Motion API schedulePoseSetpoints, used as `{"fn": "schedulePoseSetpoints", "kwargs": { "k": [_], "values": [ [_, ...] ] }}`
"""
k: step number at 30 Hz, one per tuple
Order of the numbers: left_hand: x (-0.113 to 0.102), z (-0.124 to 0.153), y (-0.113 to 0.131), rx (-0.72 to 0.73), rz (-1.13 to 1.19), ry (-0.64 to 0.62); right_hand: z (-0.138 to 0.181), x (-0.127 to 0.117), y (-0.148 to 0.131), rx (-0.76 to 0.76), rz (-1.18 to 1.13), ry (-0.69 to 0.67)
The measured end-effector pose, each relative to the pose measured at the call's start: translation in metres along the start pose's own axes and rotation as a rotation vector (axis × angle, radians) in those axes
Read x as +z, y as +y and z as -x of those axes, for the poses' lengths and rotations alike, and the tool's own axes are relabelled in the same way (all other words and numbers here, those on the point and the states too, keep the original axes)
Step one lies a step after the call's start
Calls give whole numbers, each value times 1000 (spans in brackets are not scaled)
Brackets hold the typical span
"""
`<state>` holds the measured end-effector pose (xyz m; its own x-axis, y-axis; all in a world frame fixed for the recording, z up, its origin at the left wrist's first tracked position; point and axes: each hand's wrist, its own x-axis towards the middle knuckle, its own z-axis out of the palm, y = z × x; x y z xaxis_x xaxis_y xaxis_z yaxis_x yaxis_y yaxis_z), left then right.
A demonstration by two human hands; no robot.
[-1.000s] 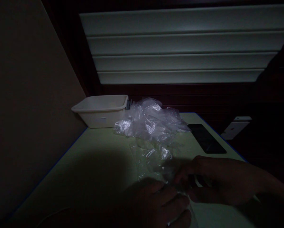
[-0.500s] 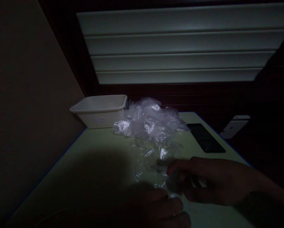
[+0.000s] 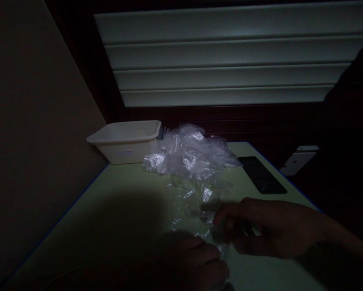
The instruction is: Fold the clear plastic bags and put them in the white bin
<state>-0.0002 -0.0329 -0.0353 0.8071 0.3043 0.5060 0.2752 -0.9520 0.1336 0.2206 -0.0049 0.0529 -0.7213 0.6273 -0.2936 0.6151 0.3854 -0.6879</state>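
Note:
A clear plastic bag (image 3: 181,202) lies spread on the pale green table (image 3: 123,186), crinkled and shiny in the dim light. At its near end, my left hand (image 3: 199,262) is closed, its curled fingers over the plastic; deep shadow hides most of this hand. My right hand (image 3: 260,226) hovers at the bag's right side, loosely bent, with a gap between thumb and fingers. Its index fingertip is close to the plastic, and I cannot tell whether it touches. Just beyond, a heap of crumpled clear plastic bags (image 3: 190,153) covers the back middle of the table.
A white plastic bin (image 3: 129,149) stands at the back left against the wall. A black phone-like slab (image 3: 262,174) lies near the table's right edge. Further right and lower is a white box (image 3: 299,161). Behind the table rises a dark-framed slatted panel (image 3: 224,76).
My left hand has shifted slightly left and down over the near end of the bag. The right hand's fingers have loosened a little; the bag and heap look much the same.

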Motion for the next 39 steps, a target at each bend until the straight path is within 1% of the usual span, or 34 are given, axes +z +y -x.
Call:
{"fn": "schedulePoseSetpoints", "kwargs": {
  "k": [2,6,10,12,14,16,18,20,24,27,30,33,35,38,39],
  "values": [
    [-5,1,-1,2,25,-26,0,0,0,-16,-3,0],
    [-19,0,-4,131,-14,-14,-1,0,2,-34,20,8],
    [-25,0,-5,90,-60,-65,-1,0,4,-32,37,26],
    [-25,0,-5,99,-99,-89,-1,1,5,-20,58,38],
    [-23,0,-7,142,-133,-139,-1,1,6,-10,70,43],
    [-22,0,-9,195,-123,-202,-1,1,7,-18,57,39],
    [-21,1,-11,228,-93,-234,-2,1,7,-23,42,36],
    [-21,1,-12,243,-77,-233,-3,0,8,-18,40,33],
    [-24,-2,-11,226,-89,-262,-4,0,9,-18,21,5],
    [-23,-2,-10,227,-112,-225,-4,0,10,-8,-2,-13],
    [-15,0,-10,230,-128,-186,-3,1,10,13,-2,-29],
    [-8,2,-12,174,-91,-138,-3,1,9,2,16,-16],
    [-7,3,-15,185,-70,-165,-2,1,8,-4,27,-12],
    [-10,3,-17,256,-48,-234,-2,2,9,-2,29,-7],
    [-12,3,-17,255,-37,-250,-2,2,9,-1,31,0]
  ]
}}
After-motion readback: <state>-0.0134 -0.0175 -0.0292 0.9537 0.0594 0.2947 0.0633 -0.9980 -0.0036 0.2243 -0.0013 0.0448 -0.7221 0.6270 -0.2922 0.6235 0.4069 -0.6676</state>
